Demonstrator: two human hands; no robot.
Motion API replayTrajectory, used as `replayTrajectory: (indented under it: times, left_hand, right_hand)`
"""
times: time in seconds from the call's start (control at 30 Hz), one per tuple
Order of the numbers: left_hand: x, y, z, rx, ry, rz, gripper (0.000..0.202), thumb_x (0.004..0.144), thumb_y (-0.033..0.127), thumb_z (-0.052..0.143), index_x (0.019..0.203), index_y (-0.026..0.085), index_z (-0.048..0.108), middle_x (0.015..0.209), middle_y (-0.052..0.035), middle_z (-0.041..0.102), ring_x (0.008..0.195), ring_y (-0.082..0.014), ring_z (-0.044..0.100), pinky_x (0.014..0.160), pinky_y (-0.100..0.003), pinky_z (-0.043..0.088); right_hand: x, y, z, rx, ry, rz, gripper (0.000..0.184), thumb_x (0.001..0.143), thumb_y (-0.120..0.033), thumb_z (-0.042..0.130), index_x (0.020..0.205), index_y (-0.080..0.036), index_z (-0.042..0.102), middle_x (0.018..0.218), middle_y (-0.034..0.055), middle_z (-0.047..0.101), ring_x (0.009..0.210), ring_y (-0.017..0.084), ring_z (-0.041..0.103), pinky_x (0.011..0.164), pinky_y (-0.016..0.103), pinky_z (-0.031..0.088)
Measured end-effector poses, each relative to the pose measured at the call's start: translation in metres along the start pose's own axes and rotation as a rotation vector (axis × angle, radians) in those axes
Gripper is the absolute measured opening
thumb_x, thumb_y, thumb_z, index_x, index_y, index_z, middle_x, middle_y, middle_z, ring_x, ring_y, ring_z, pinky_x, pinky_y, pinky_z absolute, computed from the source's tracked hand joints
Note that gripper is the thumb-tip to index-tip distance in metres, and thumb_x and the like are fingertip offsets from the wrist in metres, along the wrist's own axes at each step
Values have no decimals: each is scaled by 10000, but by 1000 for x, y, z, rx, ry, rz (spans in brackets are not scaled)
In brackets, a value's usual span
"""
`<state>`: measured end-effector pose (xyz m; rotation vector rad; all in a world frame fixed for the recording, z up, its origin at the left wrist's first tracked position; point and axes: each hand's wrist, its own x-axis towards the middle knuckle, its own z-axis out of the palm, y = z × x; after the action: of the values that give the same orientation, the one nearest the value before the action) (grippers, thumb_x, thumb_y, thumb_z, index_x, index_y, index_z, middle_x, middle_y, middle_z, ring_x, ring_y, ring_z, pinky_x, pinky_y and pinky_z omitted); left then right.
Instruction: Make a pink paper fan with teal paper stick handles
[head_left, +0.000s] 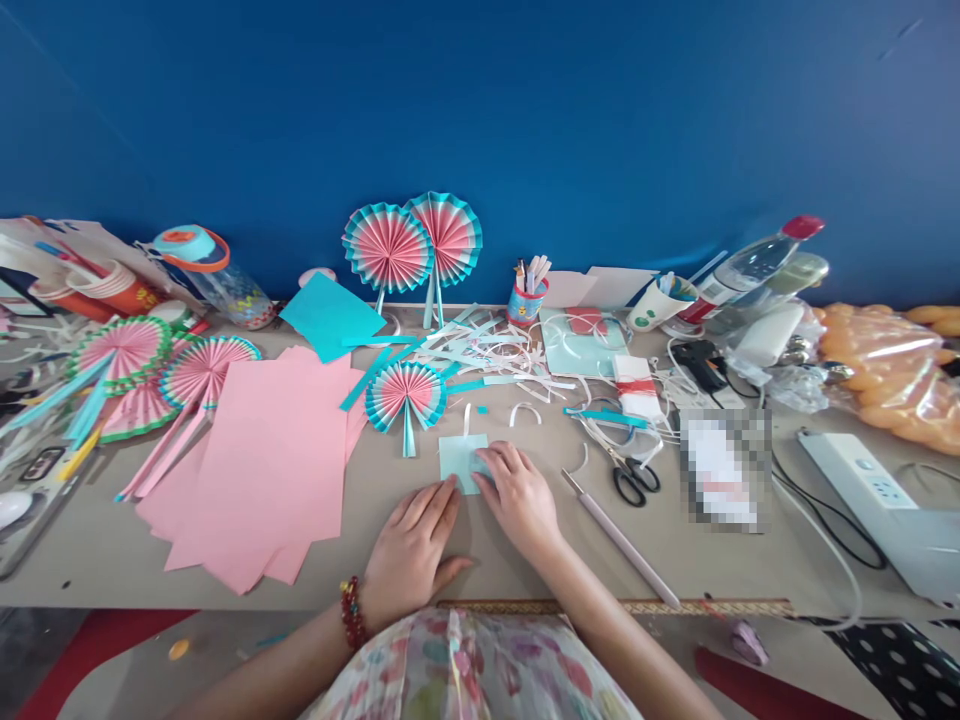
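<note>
A small pale green paper piece (458, 457) lies on the table in front of me. My left hand (411, 540) rests flat, its fingertips at the paper's lower left edge and its thumb apart. Bent fingers of my right hand (521, 500) grip the paper's right side, index and thumb on it; they hide that edge. Just beyond stands a blue-and-pink pleated paper fan (406, 398). A white paper strip (467, 420) touches or nearly touches the paper's top edge. To the right lie a pale pen-like craft tool (622, 541) and black-handled scissors (636, 482).
Pink paper sheets (277, 450) and more fans (210, 370) lie left. Behind are a teal sheet (334, 315), a heap of paper strips (487, 345) and a pen cup (527, 300). A bottle (750, 270) and power strip (874, 480) stand right.
</note>
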<state>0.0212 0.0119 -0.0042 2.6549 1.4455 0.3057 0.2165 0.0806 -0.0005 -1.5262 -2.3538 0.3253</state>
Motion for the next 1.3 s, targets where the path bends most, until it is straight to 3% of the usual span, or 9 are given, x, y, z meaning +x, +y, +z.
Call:
replayTrajectory:
  times: [0.17, 0.37, 0.53, 0.73, 1.07, 1.2, 1.3]
  left_hand:
    - [0, 0, 1, -4, 13, -5, 664, 952, 563, 444, 1456, 130, 438, 1496, -135, 462, 1305, -284, 449, 1091, -406, 367]
    - [0, -1, 2, -4, 18, 5, 699, 939, 595, 450, 1449, 116, 448, 1502, -118, 460, 1319, -277, 434, 1096, -388, 358]
    - [0, 0, 0, 7, -14, -20, 665, 945, 564, 464, 1456, 138, 442, 1500, -114, 465, 1315, -276, 442, 1085, -392, 371]
    - [0, -3, -3, -2, -19, -26, 614, 964, 523, 455, 1472, 180, 424, 1508, -91, 459, 1312, -274, 442, 1079, -404, 382]
    - [-12, -22, -12, 44, -9, 31, 543, 987, 418, 462, 1469, 173, 427, 1521, -74, 448, 1397, -284, 365, 1097, -438, 373]
    - [-11, -21, -13, 23, 15, 26, 511, 983, 413, 481, 1440, 187, 466, 1499, -69, 478, 1373, -277, 402, 1106, -446, 363]
    - [-10, -19, -13, -20, 28, 1, 482, 973, 382, 508, 1415, 189, 493, 1495, -74, 481, 1357, -281, 418, 1117, -464, 359]
  right_hand:
    - [-3, -4, -6, 1, 0, -1, 257, 997, -265, 481, 1212, -214, 613, 1187, 97, 615, 1029, 227, 585, 908, 345, 492]
    - [-30, -16, -12, -87, -74, -126, 414, 984, -347, 514, 1398, -352, 514, 1537, 32, 409, 1303, 300, 442, 1028, 457, 431]
    - [-49, 1, -16, -151, -76, -149, 486, 957, -368, 573, 1431, -393, 471, 1562, 7, 381, 1384, 320, 384, 1124, 545, 328]
    - [-57, 17, -26, -206, -45, -88, 438, 961, -316, 561, 1394, -373, 526, 1538, 1, 422, 1381, 332, 392, 1118, 568, 334]
    - [-50, 17, -25, -159, -23, -127, 315, 975, -303, 536, 1278, -304, 623, 1443, 0, 544, 1355, 305, 412, 1120, 514, 317]
    - [-27, 11, -32, -86, -20, -145, 234, 963, -301, 555, 1155, -236, 671, 1359, 54, 605, 1233, 274, 509, 1079, 465, 366]
    - [-4, 2, -31, -52, -77, -189, 357, 920, -303, 620, 1255, -181, 600, 1265, 107, 638, 1137, 265, 555, 976, 418, 446]
